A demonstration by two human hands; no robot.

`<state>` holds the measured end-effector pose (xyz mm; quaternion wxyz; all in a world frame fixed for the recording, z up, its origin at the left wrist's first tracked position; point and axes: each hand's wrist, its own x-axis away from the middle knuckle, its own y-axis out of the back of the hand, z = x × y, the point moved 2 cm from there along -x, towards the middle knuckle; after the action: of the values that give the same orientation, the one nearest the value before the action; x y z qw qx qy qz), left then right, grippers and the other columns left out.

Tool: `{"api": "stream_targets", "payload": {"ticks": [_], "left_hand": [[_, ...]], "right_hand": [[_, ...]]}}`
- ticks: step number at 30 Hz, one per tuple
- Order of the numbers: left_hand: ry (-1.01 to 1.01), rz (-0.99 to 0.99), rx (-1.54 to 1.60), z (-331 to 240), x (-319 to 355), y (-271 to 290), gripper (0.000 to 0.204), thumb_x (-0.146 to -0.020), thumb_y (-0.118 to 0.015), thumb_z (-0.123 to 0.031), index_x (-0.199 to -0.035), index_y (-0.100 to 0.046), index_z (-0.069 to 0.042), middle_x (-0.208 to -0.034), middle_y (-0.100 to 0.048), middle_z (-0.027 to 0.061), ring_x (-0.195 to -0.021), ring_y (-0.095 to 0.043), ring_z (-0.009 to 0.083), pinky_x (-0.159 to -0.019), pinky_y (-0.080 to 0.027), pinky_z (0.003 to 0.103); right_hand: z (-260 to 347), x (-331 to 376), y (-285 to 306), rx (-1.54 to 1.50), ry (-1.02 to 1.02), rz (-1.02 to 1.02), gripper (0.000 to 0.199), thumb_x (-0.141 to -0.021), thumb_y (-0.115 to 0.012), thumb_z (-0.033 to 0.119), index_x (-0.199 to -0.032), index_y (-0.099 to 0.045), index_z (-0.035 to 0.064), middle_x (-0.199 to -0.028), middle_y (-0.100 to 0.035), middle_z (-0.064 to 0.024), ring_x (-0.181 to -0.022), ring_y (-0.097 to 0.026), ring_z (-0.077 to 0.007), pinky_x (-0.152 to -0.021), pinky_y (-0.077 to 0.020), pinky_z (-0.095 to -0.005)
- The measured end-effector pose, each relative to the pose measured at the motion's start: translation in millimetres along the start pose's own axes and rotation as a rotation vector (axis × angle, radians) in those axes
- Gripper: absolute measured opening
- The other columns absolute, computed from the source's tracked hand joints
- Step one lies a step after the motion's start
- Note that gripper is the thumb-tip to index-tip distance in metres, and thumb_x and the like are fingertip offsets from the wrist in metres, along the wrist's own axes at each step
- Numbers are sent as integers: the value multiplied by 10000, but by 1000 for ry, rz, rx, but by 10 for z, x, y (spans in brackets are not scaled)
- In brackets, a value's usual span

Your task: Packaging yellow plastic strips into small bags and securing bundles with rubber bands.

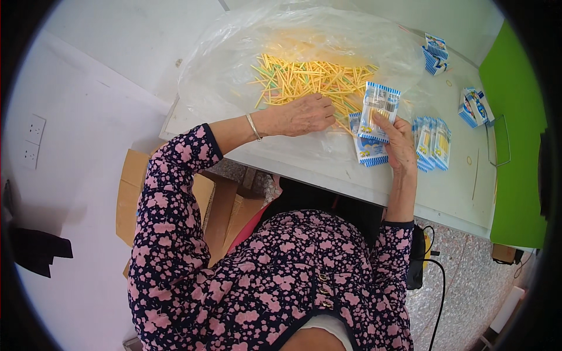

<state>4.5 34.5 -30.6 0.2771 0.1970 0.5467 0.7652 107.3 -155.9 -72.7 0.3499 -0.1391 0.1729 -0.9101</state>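
Observation:
My right hand (399, 143) grips a small blue-and-white packet (380, 105) upright, thumb on its front; pale yellow sticks show through its clear part. Under it, more blue-striped packets (372, 153) lie on the table. My left hand (304, 115), a bangle at its wrist, is at the near edge of a loose heap of thin sticks (313, 76), mostly yellow with some green and pink. Its fingers are curled together, and what they hold, if anything, is hidden. The heap rests on a large clear plastic sheet or bag (216, 64).
Right of my right hand lies a row of filled packets (432, 143). Farther right are a blue-and-white packet bundle (475, 107) and a wire stand (499, 143) beside a green panel (515, 134). More packets (435, 54) lie at the back right. A cardboard box (132, 199) stands below the table's left side.

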Motion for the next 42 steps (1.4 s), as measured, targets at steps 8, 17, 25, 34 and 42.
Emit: {"api": "stream_targets", "payload": {"ticks": [8,17,25,34,42], "left_hand": [[127,-145,277,166,53,-123,71,-746,-530,-90,-802,-507,-52,-787,-503,63,-830,-534,213,-704,-469,325],[172,-226,320,227,114,-127,81,-779,-518,-86,-819,-513,-15,-792,-557,81,-772,-555,249,-638,-484,321],[754,-643,1291,516,12,63,155,-882,-521,-78,-1025,-504,-19,-846,-601,42,-764,-594,107,-667,-483,221],[681,-814,1398,296,-307,490,337,-851,-566,-67,-1163,-441,-40,-699,-577,19,-680,-587,87,-643,-473,209],[631,-754,1436,143,-348,504,306,-846,-571,-75,-1132,-460,-66,-628,-545,-1,-630,-556,60,-605,-456,204]], "right_hand": [[19,19,-5,-15,-6,12,241,-821,-628,153,-993,-616,-16,-855,-655,-74,-682,-619,-103,-577,-526,-250],[25,19,-7,9,-35,36,242,-817,-632,144,-994,-617,-20,-859,-655,-79,-677,-618,-104,-589,-518,-239],[-68,-12,-16,247,-55,108,210,-815,-642,172,-927,-649,-6,-785,-655,-34,-612,-574,-50,-528,-443,-187],[-15,74,-168,238,-90,168,231,-811,-662,254,-852,-664,26,-665,-599,34,-507,-471,-2,-425,-352,-166],[7,112,-179,233,-112,200,228,-808,-666,241,-874,-664,23,-709,-608,32,-561,-478,1,-473,-363,-154]]}}
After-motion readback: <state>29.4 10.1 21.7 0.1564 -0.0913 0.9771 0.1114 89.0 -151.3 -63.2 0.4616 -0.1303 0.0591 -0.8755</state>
